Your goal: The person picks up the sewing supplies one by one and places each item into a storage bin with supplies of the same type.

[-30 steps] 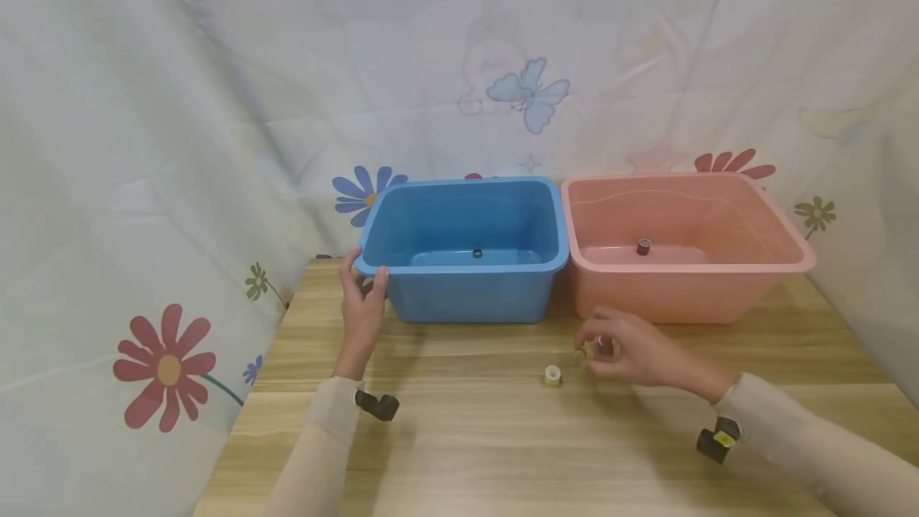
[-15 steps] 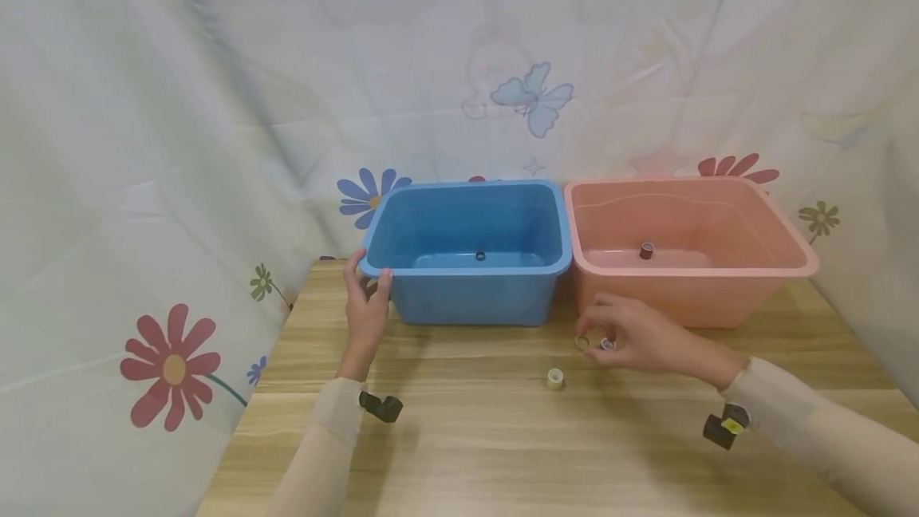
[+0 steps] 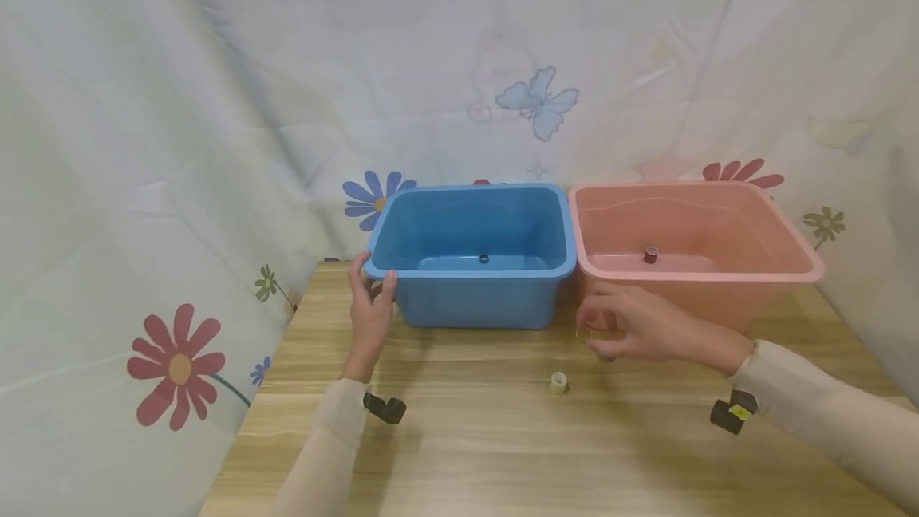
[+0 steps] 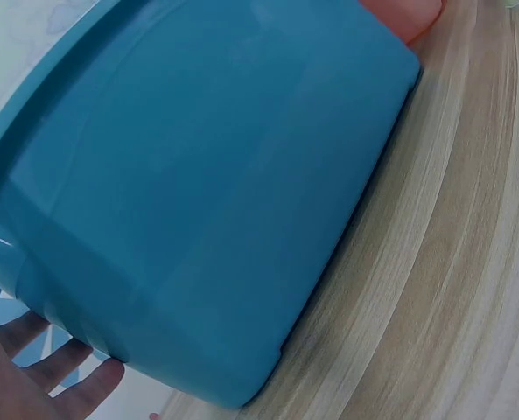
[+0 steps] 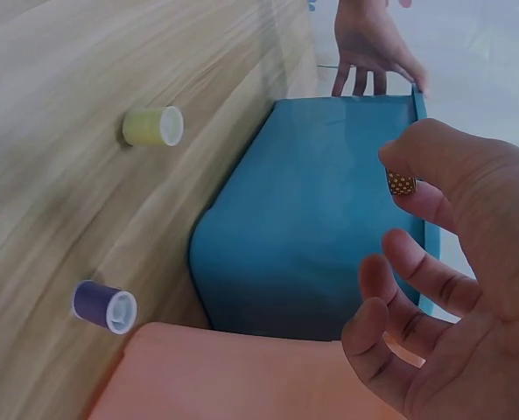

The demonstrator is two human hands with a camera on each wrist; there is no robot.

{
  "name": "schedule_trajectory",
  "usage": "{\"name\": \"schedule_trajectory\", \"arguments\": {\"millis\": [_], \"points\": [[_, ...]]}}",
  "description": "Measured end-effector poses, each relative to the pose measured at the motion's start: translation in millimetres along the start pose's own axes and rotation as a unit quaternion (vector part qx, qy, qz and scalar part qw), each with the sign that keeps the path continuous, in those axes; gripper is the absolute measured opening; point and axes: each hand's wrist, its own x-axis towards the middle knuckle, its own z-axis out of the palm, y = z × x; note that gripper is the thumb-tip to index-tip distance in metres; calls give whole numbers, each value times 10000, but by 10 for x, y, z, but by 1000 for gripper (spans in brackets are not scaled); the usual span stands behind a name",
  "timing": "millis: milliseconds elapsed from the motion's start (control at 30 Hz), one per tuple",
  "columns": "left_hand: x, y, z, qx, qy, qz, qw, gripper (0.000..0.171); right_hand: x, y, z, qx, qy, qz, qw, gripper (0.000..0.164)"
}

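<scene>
My right hand (image 3: 649,327) pinches a gold ring thimble (image 5: 401,182) with a dotted surface between thumb and index finger, in front of the pink tub (image 3: 696,278). Its other fingers are loosely bent. My left hand (image 3: 369,324) grips the near left corner of the blue tub (image 3: 470,297), thumb on the front and fingers round the side. A pale yellow thread spool (image 3: 558,382) stands on the table. In the right wrist view a purple thread spool (image 5: 100,304) is close to the pink tub; in the head view my right hand mostly hides it.
The tubs stand side by side on a wooden table (image 3: 459,429). A small dark ring (image 3: 484,258) lies inside the blue one, a dark red spool (image 3: 650,254) inside the pink one. A printed curtain (image 3: 431,62) hangs right behind them.
My right hand has risen from the table with the ring thimble and moved a little toward the pink tub. My left hand keeps its hold on the blue tub.
</scene>
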Motion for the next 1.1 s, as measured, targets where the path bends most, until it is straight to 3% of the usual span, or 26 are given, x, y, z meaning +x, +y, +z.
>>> {"name": "schedule_trajectory", "arguments": {"millis": [267,667,733,800,967,1033,1100], "points": [[-5,-6,31,3,-31,34,10000,60,37,-48,-90,13,-118,171,9998,24],[5,-44,30,-44,-188,26,9998,62,131,-52,-168,-38,-123,74,9999,22],[6,-35,24,-57,-240,-27,9997,63,142,-54,-180,-80,-116,51,9999,21],[-29,74,15,-54,-280,-73,9996,64,150,-60,-196,-84,-114,67,9999,22],[-42,68,17,45,-126,16,9999,61,224,-32,-220,131,-43,-44,9999,22],[-11,-39,22,73,-20,91,9999,59,277,-12,-235,329,-20,-136,9994,21],[-8,-34,20,86,33,90,9999,59,338,8,-262,469,30,-277,9985,20]]}}
